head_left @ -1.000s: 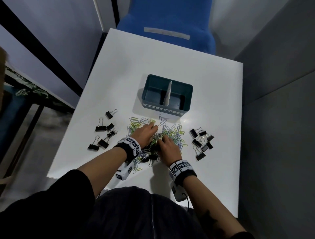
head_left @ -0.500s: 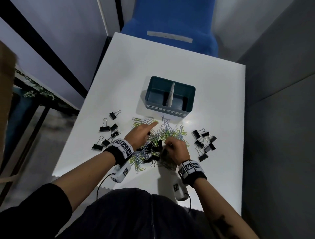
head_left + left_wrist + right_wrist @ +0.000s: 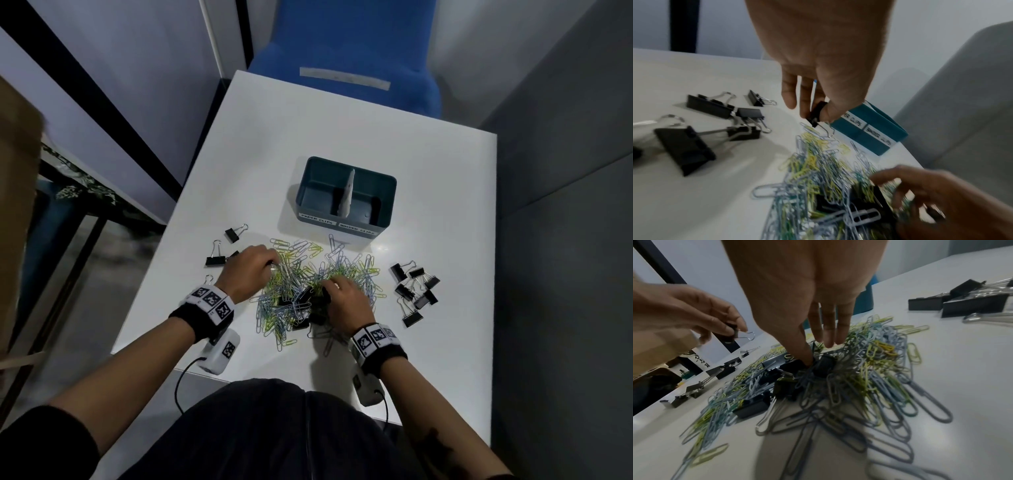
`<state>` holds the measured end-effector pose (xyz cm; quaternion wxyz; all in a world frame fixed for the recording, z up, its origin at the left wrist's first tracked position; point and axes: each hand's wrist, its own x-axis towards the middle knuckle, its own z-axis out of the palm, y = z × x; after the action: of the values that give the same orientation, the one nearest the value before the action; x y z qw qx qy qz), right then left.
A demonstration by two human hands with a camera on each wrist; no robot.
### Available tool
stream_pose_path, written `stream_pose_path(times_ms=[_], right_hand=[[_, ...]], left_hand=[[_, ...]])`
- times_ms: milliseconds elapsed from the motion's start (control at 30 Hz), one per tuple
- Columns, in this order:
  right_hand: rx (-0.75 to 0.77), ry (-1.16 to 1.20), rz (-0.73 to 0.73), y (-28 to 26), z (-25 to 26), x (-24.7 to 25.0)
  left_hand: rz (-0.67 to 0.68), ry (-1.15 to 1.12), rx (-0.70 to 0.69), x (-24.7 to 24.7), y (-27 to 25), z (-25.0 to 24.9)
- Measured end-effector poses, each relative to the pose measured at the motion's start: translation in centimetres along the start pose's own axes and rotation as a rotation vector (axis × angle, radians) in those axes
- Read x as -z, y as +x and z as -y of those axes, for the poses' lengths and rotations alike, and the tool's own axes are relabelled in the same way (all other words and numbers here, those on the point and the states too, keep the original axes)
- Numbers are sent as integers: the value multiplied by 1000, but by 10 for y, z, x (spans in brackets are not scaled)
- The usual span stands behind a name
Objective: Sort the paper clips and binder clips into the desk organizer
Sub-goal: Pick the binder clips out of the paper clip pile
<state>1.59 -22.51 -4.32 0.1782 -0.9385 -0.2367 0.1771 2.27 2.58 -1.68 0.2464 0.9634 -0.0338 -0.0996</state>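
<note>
- Near table edge: bare white strip between the person's body and the clip pile; both wrists cross it.
- Paper clips, a loose yellow-green and blue-grey pile in the middle of the near half, with several black binder clips tangled in.
- Right hand on the pile's right part; thumb tip dug down against a buried binder clip, other fingers straight over the pile. Whether it has a grasp on the clip: cannot tell.
- Left hand at the pile's left edge, pinching a small black binder clip between thumb and fingers, wire handle hanging free just above the table.
- Left binder clip group just beside the left hand, near the table's left edge.
- Right binder clip group apart from the pile, bare table between it and the right edge.
- Desk organizer just beyond the pile, teal, upright divider, two labelled compartments. Open table beyond it to the far edge.
- Blue chair past the far edge.
</note>
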Motion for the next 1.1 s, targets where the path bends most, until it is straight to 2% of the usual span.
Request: stream_pose_path(times_ms=[100,200,300,400,567,633,700,767,867,1000,1100], right_hand=[[-60,-4,35,3,5,0],[-88,-11,40,6,3,0],[-90,3,52,6,-1,1],[-114,35,9,3,-2,5],[-189,107,-56,-8,-10,24],[-250,192,-74,-14,-16,34],[-298,289,-87,-20,-24,43],[-320,378,-140,-27,-32,51],[-417,471,-296,-40,-53,60],[-594,379,-444,-53,-91,66],[-779,319,-436,-58,-118,59]], left_hand=[[-58,-1,269,13,2,25],[-51,-77,459,21,4,54],[-51,-134,544,22,3,71],[-36,-127,555,18,-2,77],[-15,65,464,13,-14,66],[-45,125,363,9,-18,54],[-61,159,204,4,-23,40],[-2,145,67,-2,-26,24],[144,103,-86,-17,-28,1],[227,122,-172,-41,-20,-22],[258,157,-246,-54,-14,-40]])
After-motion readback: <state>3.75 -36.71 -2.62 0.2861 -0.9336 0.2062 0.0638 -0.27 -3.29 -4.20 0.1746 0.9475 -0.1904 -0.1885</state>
